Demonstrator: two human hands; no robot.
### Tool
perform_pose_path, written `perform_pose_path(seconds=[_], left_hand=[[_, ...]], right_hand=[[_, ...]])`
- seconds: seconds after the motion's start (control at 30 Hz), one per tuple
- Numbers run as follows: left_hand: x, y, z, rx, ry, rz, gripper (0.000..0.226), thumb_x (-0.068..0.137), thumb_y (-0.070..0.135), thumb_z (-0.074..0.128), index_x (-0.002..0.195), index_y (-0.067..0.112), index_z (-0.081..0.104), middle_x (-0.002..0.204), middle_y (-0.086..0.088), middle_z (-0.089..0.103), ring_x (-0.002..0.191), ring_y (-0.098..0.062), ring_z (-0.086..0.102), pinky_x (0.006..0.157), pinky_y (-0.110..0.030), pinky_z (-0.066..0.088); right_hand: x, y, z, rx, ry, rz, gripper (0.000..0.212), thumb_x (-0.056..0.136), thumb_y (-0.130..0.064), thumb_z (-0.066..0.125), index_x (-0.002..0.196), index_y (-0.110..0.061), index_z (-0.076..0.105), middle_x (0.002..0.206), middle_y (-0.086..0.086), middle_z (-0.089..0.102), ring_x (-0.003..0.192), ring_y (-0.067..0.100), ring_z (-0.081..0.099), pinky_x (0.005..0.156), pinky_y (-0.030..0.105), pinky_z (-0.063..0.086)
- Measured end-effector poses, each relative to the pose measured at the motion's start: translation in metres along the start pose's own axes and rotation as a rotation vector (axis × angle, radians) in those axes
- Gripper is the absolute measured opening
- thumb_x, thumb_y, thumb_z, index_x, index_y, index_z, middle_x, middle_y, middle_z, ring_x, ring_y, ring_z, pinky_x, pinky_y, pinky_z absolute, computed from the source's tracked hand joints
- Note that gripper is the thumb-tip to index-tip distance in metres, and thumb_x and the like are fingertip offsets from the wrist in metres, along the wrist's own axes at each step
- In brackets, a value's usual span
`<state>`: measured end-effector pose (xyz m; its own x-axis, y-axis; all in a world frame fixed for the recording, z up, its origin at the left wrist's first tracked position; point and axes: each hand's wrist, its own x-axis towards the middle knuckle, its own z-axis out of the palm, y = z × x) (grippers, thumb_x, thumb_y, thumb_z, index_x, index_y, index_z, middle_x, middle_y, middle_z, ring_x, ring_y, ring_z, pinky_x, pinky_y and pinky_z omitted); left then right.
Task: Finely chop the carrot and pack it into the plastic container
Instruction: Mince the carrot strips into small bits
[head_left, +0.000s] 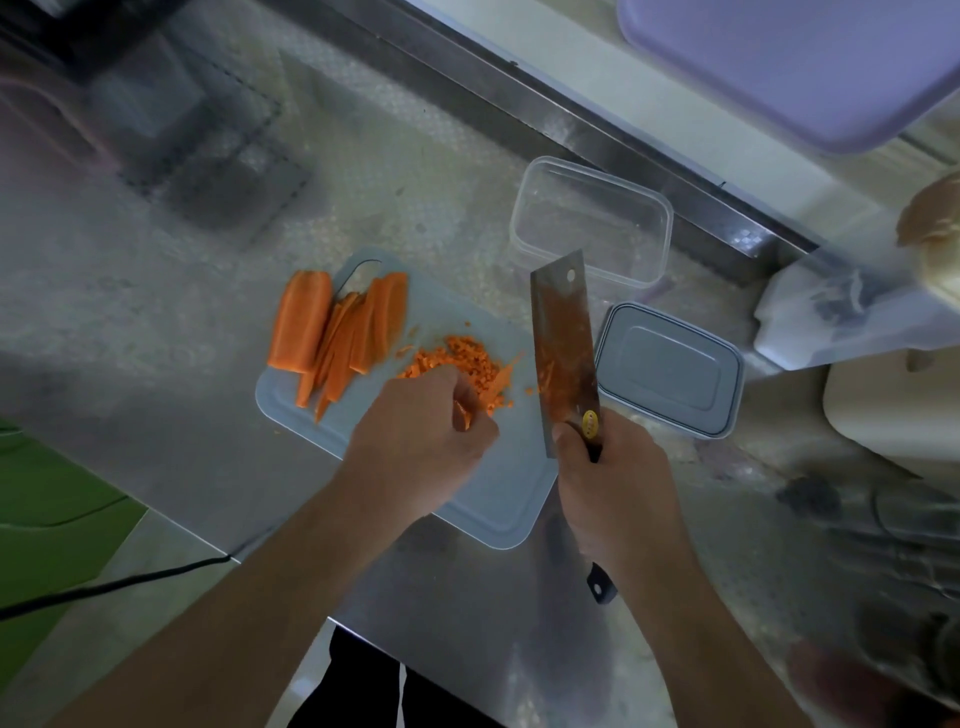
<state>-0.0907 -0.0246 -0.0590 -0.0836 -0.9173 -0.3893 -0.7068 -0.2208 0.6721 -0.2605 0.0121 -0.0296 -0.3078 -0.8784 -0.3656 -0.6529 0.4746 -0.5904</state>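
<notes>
- A steel table (171, 374) is seen from above, with a black cable (104, 587) running off its near left edge.
- A pale cutting board (488, 499) lies on the table, set at an angle.
- At the board's far left corner a thick carrot piece (301, 325) is laid, and just beside it on the right a loose fan of long carrot slices (358, 343) is spread (some overlap one another).
- A heap of chopped carrot (467, 358) is gathered near the middle of the board, to the right of the slices.
- The left hand (421, 441) is reached in from the lower left, forearm slanting up across the table edge; its fingers are curled down together and are pressed onto the near side of the heap (whether any bits are pinched cannot be told).
- A cleaver (563, 348) is held upright over the board's right edge, its blade flecked with carrot and its tip pointed away from the person.
- The right hand (613, 483) is wrapped around the cleaver's dark handle, fingers clamped tight, with the handle's end left showing below the wrist.
- A clear plastic container (592, 218) is stood open beyond the board, nothing seen inside it.
- A grey lid (670, 369) is laid flat just right of the cleaver, near the container.
</notes>
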Motion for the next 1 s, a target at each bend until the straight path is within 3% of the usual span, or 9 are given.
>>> perform_pose_path(seconds=[0.13,0.23,0.37,0.57,0.67,0.8,0.9,1.0], left_hand=[[0.003,-0.011,-0.012,-0.133,0.028,-0.068,0.011,0.087,0.026,0.073,0.079,0.025,0.065,0.059,0.007,0.061,0.054,-0.003,0.055,0.047,-0.016,0.038],[0.001,-0.024,-0.026,-0.180,0.107,-0.114,0.011,0.085,0.024,0.074,0.077,0.023,0.066,0.059,0.009,0.063,0.053,-0.003,0.054,0.052,-0.021,0.041],[-0.005,-0.042,-0.042,-0.231,0.216,-0.200,0.011,0.085,0.024,0.076,0.076,0.020,0.069,0.058,0.005,0.061,0.049,-0.004,0.050,0.047,-0.013,0.038],[-0.010,-0.059,-0.051,-0.228,0.262,-0.222,0.013,0.086,0.025,0.073,0.077,0.016,0.070,0.067,-0.005,0.066,0.055,-0.011,0.053,0.058,-0.028,0.046],[-0.011,-0.065,-0.051,-0.220,0.250,-0.220,0.015,0.086,0.029,0.072,0.079,0.017,0.069,0.067,-0.004,0.065,0.056,-0.013,0.054,0.061,-0.033,0.048],[-0.010,-0.068,-0.051,-0.212,0.239,-0.215,0.013,0.084,0.029,0.073,0.078,0.019,0.067,0.065,-0.001,0.064,0.058,-0.017,0.057,0.063,-0.038,0.051],[-0.011,-0.067,-0.051,-0.197,0.208,-0.193,0.014,0.084,0.028,0.073,0.078,0.019,0.065,0.063,0.001,0.063,0.055,-0.011,0.055,0.059,-0.032,0.048],[-0.009,-0.065,-0.050,-0.189,0.181,-0.178,0.013,0.086,0.027,0.073,0.079,0.019,0.066,0.066,-0.001,0.063,0.054,-0.009,0.053,0.054,-0.020,0.042]], right_hand=[[-0.002,-0.001,0.001,0.020,0.013,0.003,0.038,0.099,-0.021,0.053,0.062,-0.020,0.044,0.053,-0.005,0.048,0.055,0.002,0.050,0.051,0.017,0.037],[-0.005,-0.003,0.007,0.035,-0.020,0.017,0.037,0.099,-0.022,0.053,0.063,-0.020,0.044,0.052,-0.009,0.051,0.051,0.003,0.049,0.047,0.018,0.036],[-0.015,-0.011,0.026,0.011,-0.105,0.018,0.033,0.095,-0.027,0.054,0.066,-0.017,0.043,0.055,-0.013,0.051,0.047,0.012,0.045,0.047,0.033,0.037],[-0.039,-0.031,0.055,0.079,-0.295,0.045,0.029,0.095,-0.029,0.048,0.071,-0.014,0.044,0.051,0.006,0.050,0.044,0.034,0.058,0.040,0.038,0.044],[-0.047,-0.035,0.069,0.256,-0.363,0.169,0.027,0.094,-0.023,0.046,0.068,-0.017,0.045,0.055,0.011,0.047,0.033,0.031,0.049,0.035,0.032,0.041],[-0.051,-0.038,0.082,0.368,-0.409,0.229,0.025,0.090,-0.024,0.045,0.066,-0.018,0.044,0.052,0.006,0.041,0.029,0.026,0.040,0.037,0.042,0.045],[-0.049,-0.035,0.083,0.284,-0.368,0.191,0.025,0.091,-0.024,0.045,0.067,-0.017,0.044,0.055,0.007,0.044,0.033,0.027,0.043,0.036,0.043,0.046],[-0.045,-0.028,0.074,0.254,-0.315,0.199,0.026,0.093,-0.020,0.046,0.067,-0.017,0.043,0.057,0.008,0.043,0.034,0.026,0.044,0.034,0.031,0.040]])
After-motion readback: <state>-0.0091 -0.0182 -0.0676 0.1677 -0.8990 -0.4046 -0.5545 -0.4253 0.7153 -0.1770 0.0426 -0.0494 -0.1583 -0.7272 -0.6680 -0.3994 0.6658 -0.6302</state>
